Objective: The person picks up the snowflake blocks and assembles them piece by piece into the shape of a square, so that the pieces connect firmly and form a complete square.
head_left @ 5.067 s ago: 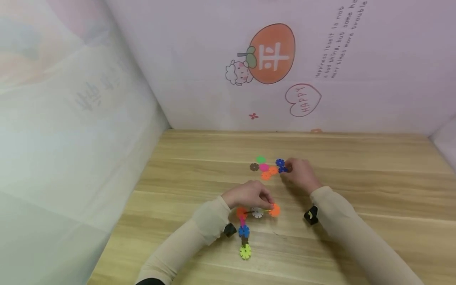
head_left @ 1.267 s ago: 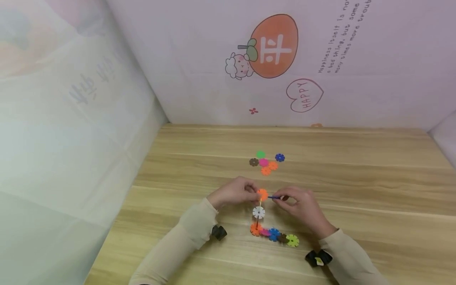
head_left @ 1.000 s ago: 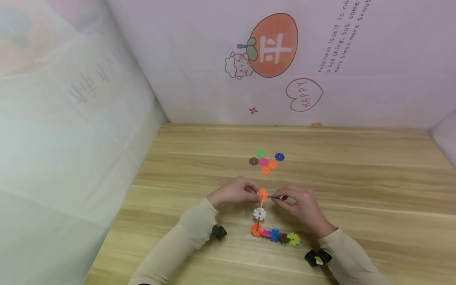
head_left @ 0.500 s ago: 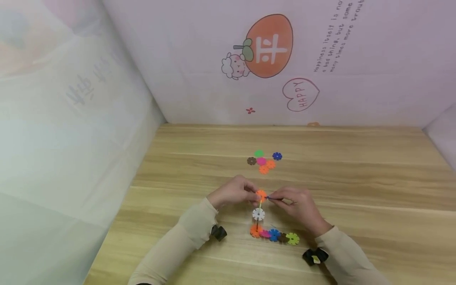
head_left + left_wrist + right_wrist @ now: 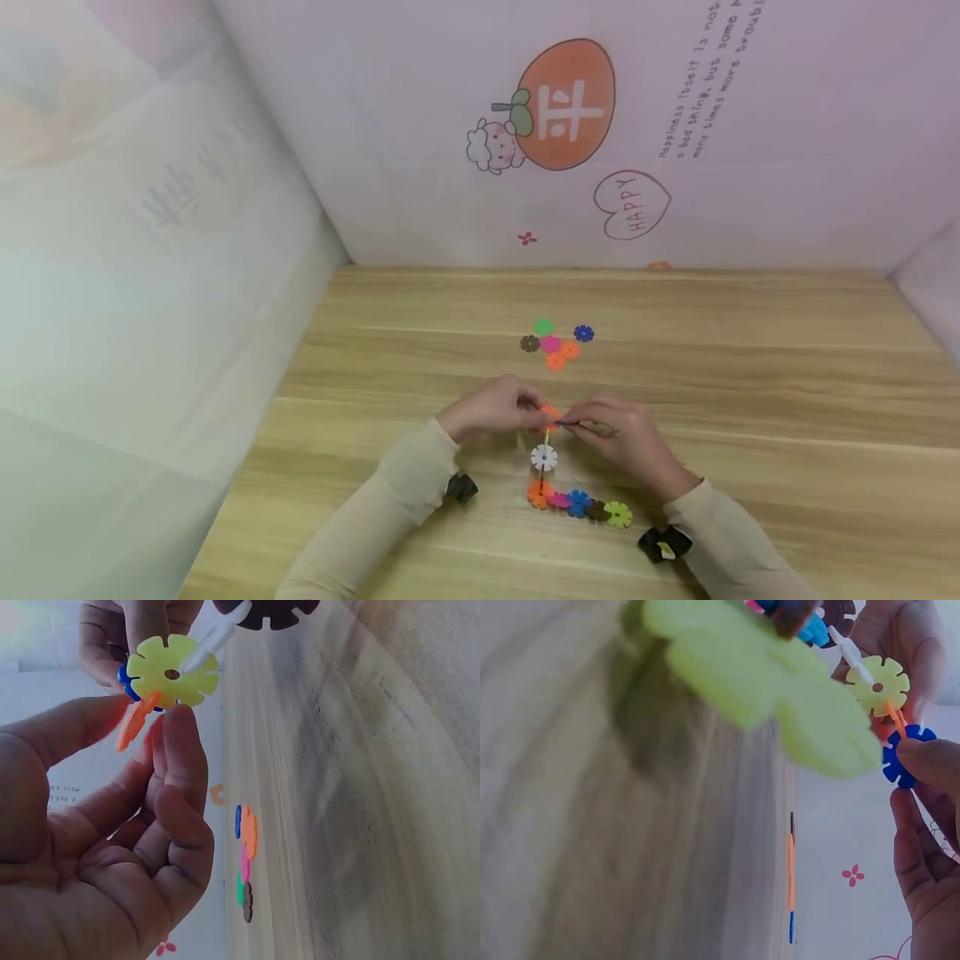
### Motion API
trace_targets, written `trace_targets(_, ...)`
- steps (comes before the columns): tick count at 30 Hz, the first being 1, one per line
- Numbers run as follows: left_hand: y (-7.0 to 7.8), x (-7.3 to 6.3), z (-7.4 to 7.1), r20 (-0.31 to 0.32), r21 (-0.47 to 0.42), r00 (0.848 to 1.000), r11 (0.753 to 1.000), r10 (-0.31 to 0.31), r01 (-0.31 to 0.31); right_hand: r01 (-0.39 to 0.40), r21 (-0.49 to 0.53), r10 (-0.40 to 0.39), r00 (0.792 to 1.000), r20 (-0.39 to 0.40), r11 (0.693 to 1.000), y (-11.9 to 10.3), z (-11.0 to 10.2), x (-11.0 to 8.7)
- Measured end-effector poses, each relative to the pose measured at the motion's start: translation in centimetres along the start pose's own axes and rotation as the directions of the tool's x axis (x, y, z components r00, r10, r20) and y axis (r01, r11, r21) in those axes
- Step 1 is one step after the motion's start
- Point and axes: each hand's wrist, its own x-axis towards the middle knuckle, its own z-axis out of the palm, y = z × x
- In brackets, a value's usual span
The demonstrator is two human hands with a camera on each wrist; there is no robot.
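My left hand (image 5: 495, 407) pinches an orange snowflake disc (image 5: 133, 726) at the upper end of a chain of notched plastic discs. Between thumb and fingers, my right hand (image 5: 626, 429) pinches a dark blue snowflake disc (image 5: 894, 761), its edge right at the orange disc's rim. A yellow disc (image 5: 889, 671) joins the orange one to a white disc (image 5: 538, 460). Below, a brown disc seen edge-on leads to an orange corner disc (image 5: 535, 497). From there the chain bends right through pink, blue and brown discs to a lime-yellow disc (image 5: 618, 515).
Farther back on the wooden table (image 5: 750, 367) lie several loose discs: green (image 5: 544, 327), brown (image 5: 529, 343), pink (image 5: 551, 343), two orange (image 5: 555, 362) and dark blue (image 5: 583, 333). Printed cloth walls (image 5: 420, 183) rise behind and to the left.
A dark blue disc has left the loose group in my right hand. My left hand has turned the chain. Over the last second, the blue disc has moved left to the orange disc's edge.
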Motion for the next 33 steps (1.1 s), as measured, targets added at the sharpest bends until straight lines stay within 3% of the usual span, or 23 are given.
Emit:
trace_targets(5, 0.4, 0.1, 0.2, 0.022, 0.083, 0.999, 0.996, 0.035, -0.036, 0.018, -0.031, -0.018, 1.000, 0.002, 0.999, -0.1, 0.0, 0.0)
trace_targets(11, 0.4, 0.2, 1.0, 0.023, 0.032, 0.999, 0.998, 0.049, -0.050, 0.028, -0.040, -0.028, 1.000, 0.012, 0.999, -0.5, 0.2, -0.2)
trace_targets(14, 0.4, 0.1, 1.1, 0.014, 0.001, 0.999, 0.999, 0.047, -0.047, -0.011, -0.043, 0.013, 0.999, 0.051, 0.999, -0.5, 0.0, -0.2)
trace_targets(16, 0.5, 0.0, 0.9, 0.005, -0.003, 0.999, 0.999, 0.049, -0.049, -0.076, -0.052, 0.081, 0.992, 0.098, 0.996, -0.2, -0.3, -0.2)
trace_targets(18, 0.5, 0.0, 0.8, 0.002, -0.001, 0.999, 0.999, 0.049, -0.049, -0.161, -0.076, 0.170, 0.974, 0.146, 0.984, 0.2, -0.6, 0.1)
trace_targets(23, 0.4, -0.1, 0.7, 0.020, -0.008, 0.998, 0.999, 0.051, -0.051, -0.360, -0.114, 0.376, 0.904, 0.204, 0.926, 1.6, -1.4, 1.2)
trace_targets(33, 0.6, -0.4, 0.7, 0.045, 0.017, 0.995, 0.996, 0.089, -0.090, -0.538, -0.132, 0.554, 0.810, 0.193, 0.832, 4.3, -2.2, 3.6)
